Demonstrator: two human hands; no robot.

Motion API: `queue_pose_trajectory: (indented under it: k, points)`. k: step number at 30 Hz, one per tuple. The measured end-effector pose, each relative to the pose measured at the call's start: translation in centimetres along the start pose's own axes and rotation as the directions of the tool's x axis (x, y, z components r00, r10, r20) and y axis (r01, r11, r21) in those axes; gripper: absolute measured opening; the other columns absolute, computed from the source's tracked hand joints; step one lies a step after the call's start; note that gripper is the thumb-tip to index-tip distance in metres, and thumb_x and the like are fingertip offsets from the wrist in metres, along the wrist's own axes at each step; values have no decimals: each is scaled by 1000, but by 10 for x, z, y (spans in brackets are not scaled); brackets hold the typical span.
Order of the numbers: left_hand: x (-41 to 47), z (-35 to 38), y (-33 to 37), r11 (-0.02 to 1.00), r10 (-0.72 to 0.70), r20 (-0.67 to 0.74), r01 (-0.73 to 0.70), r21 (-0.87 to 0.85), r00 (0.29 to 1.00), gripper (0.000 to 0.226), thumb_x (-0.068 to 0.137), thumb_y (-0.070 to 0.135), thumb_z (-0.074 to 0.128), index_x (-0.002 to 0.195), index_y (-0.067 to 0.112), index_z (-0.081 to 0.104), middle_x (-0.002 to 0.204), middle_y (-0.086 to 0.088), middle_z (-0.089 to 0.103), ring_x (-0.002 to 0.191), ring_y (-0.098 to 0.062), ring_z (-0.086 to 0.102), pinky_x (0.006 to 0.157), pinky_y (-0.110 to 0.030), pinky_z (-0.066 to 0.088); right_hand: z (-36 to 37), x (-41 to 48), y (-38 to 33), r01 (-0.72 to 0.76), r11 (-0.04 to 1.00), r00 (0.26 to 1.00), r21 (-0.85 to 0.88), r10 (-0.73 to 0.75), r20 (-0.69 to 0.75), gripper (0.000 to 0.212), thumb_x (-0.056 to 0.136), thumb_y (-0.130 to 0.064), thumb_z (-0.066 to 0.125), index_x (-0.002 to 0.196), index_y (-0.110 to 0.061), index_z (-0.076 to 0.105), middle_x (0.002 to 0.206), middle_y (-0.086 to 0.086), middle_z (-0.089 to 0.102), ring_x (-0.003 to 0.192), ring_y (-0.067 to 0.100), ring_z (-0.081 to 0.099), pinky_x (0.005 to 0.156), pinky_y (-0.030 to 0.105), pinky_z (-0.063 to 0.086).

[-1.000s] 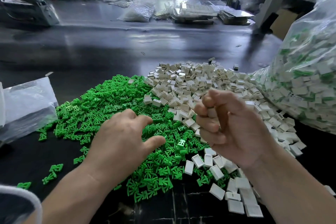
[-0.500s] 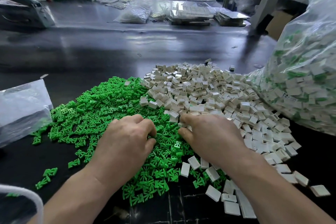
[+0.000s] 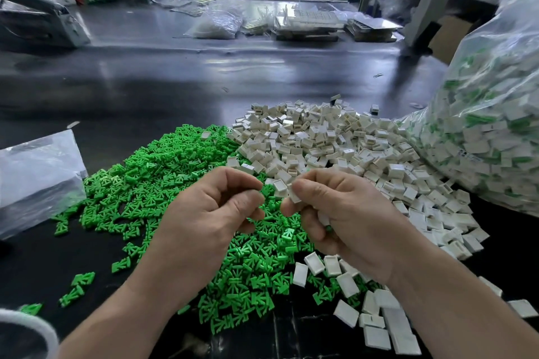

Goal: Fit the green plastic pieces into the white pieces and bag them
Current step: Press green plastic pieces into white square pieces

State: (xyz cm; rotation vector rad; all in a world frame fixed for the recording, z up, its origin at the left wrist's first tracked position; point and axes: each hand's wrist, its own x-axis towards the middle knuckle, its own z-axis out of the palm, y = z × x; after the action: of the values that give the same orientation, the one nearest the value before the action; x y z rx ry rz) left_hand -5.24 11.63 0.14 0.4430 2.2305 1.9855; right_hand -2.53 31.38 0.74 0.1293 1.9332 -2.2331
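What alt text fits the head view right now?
The right hand pinches a white rectangular plastic piece beside the curled left hand, whose contents are hidden. Beneath, on a black table, lie heaps of green plastic pieces and white pieces; a clear plastic bag of fitted pieces sits right.

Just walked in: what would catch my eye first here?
A bright green heap lies centre-left, touching a white heap on its right. Above them the right hand pinches a white piece beside the left hand. A bulging clear bag of white and green pieces fills the far right.
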Motion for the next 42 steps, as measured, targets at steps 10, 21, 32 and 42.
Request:
queue_pose_trajectory:
  k: [10,21,32,42]
  points:
    - [2,1,2,926,-43,91,74,-370,995,25,75,19,74,99,15,76,83,-15,71,74,-22,69,60,-25,55,13,-5,6,-47,972,992,232,19,124,24,94,-11,61,115,-3,69,75,6,58,53,11,47,42,22,37]
    - [-1,-4,8,983,53,32,-46,-177,998,12,73,20,78,85,18,76,73,-12,70,64,-21,67,57,-25,54,15,-9,4,87,991,986,99,-99,133,15,89,-32,71,83,-17,71,68,5,54,43,10,40,35,19,32]
    - [-5,4,11,830,-79,310,235,-506,948,30,90,33,69,109,10,71,67,-11,65,52,-19,63,40,-24,49,14,-12,4,83,993,963,90,-103,251,35,95,-30,59,100,5,62,67,12,47,40,9,36,36,16,29]
    - [-7,14,13,723,-124,344,323,-611,931,19,87,23,60,90,11,75,56,-9,63,41,-15,59,38,-21,48,14,-13,2,43,995,959,90,-66,274,32,95,-29,59,94,3,58,69,10,46,40,9,33,34,17,28]
